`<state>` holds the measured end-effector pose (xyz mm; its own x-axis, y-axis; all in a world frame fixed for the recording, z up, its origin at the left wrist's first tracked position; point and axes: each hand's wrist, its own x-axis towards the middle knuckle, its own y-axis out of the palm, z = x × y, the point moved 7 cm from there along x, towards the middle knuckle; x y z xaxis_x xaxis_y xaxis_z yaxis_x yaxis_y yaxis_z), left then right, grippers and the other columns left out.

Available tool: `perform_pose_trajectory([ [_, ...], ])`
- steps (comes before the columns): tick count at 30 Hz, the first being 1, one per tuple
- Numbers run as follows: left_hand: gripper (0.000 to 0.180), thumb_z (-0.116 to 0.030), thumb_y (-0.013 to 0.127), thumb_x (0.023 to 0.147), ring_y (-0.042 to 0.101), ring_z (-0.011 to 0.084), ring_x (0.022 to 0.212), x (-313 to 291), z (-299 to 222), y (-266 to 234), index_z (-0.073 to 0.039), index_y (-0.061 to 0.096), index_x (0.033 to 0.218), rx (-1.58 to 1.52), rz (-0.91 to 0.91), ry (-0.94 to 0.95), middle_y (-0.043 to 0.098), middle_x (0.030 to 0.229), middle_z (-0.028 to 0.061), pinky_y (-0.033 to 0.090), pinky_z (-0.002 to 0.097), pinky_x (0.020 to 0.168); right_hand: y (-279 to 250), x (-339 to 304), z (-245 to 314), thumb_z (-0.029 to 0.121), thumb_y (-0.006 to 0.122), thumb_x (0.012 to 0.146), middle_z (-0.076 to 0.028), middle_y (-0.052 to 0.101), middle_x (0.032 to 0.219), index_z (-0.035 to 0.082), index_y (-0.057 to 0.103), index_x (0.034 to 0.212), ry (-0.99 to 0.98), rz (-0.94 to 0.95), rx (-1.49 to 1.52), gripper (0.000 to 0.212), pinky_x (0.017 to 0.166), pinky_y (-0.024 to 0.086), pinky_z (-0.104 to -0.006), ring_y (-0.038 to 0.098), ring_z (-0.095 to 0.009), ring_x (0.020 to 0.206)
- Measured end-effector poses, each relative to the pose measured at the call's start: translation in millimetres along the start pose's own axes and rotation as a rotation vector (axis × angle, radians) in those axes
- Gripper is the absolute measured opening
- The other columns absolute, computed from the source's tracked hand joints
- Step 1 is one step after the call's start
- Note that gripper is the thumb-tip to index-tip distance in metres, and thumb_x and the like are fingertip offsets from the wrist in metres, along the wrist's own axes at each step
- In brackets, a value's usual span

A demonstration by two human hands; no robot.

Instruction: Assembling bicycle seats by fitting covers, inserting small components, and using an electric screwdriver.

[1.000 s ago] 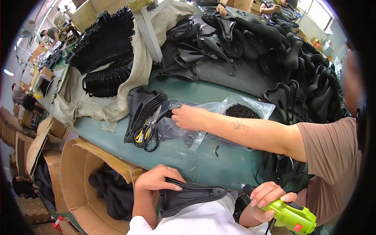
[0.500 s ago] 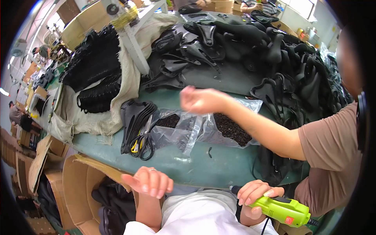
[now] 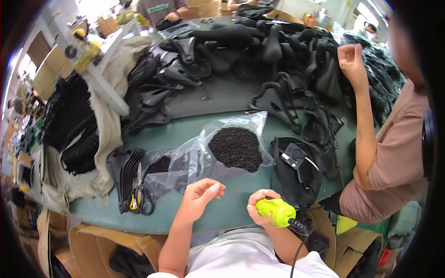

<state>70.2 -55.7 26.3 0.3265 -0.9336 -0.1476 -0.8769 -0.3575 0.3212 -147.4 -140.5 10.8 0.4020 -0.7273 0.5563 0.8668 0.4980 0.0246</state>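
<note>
My right hand (image 3: 260, 206) is wrapped round a lime-green corded electric screwdriver (image 3: 276, 213), its cord end toward me and its tip hidden behind the hand. Its black cable runs down past my right forearm. My left hand (image 3: 202, 197) hovers over the table's near edge, fingers loosely curved and a little apart, with nothing visible in it. Beyond both hands lies a clear plastic bag (image 3: 202, 143) with a heap of small dark pieces (image 3: 235, 149), too fine to make out singly. Left of it, another bag holds a smaller heap (image 3: 159, 165).
Yellow-and-black scissors (image 3: 138, 197) lie against stacked black flat parts (image 3: 123, 169) at left. Right of the bag is a black bike saddle (image 3: 296, 173) with a small device on it. Saddles (image 3: 273, 46) pile up behind. A co-worker's arm (image 3: 366, 125) is raised at right.
The view has swung right and the table sits lower left in it. My left hand has turned and its fingers point right. The co-worker's arm has drawn back from over the bags.
</note>
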Motion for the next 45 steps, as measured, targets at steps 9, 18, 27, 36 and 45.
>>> perform_pose_trajectory([
  [9,0.018,-0.022,0.079,0.091,0.065,0.0286,0.091,103,-9,60,-0.008,0.068,0.092,1.726,-0.105,0.678,0.066,0.089,0.0078,0.048,0.0459,0.085,13,9,1,0.016,0.093,0.079,-0.01,0.078,0.097,0.002,0.065,0.133,-0.099,0.084,-0.124,0.062,0.074,0.06,-0.0385,0.078,-0.028,0.081],
  [18,0.014,-0.021,0.072,0.096,0.065,0.0295,0.097,133,21,56,-0.009,0.066,0.095,1.77,-0.016,0.587,0.068,0.096,0.0092,0.048,0.0443,0.089,13,3,6,0.012,0.094,0.077,-0.009,0.074,0.094,0.002,0.066,0.128,-0.198,0.058,-0.192,0.06,0.07,0.059,-0.0369,0.075,-0.025,0.08],
  [27,0.019,-0.01,0.061,0.091,0.068,0.0353,0.104,79,37,72,-0.003,0.07,0.105,1.646,0.005,0.612,0.073,0.101,0.015,0.055,0.0491,0.087,12,9,13,0.011,0.097,0.073,-0.006,0.074,0.08,0.005,0.069,0.119,-0.12,-0.033,-0.171,0.054,0.064,0.06,-0.0318,0.072,-0.017,0.066],
  [36,0.032,-0.019,0.066,0.095,0.071,0.0383,0.111,57,28,57,-0.001,0.07,0.121,1.35,-0.039,0.687,0.074,0.115,0.0218,0.055,0.05,0.094,-11,-18,-28,0.003,0.078,0.089,-0.009,0.066,0.086,0.007,0.04,0.137,0.128,-0.058,0.038,0.061,0.084,0.055,-0.0316,0.066,-0.02,0.076],
  [45,0.022,-0.022,0.08,0.091,0.065,0.0307,0.086,-50,65,55,-0.008,0.062,0.093,1.022,0.218,0.478,0.063,0.086,0.0087,0.054,0.0441,0.076,-11,-5,59,0.021,0.088,0.091,-0.01,0.062,0.076,0.01,0.037,0.115,-0.013,-0.133,0.294,0.056,0.053,0.055,-0.0349,0.061,-0.023,0.058],
])
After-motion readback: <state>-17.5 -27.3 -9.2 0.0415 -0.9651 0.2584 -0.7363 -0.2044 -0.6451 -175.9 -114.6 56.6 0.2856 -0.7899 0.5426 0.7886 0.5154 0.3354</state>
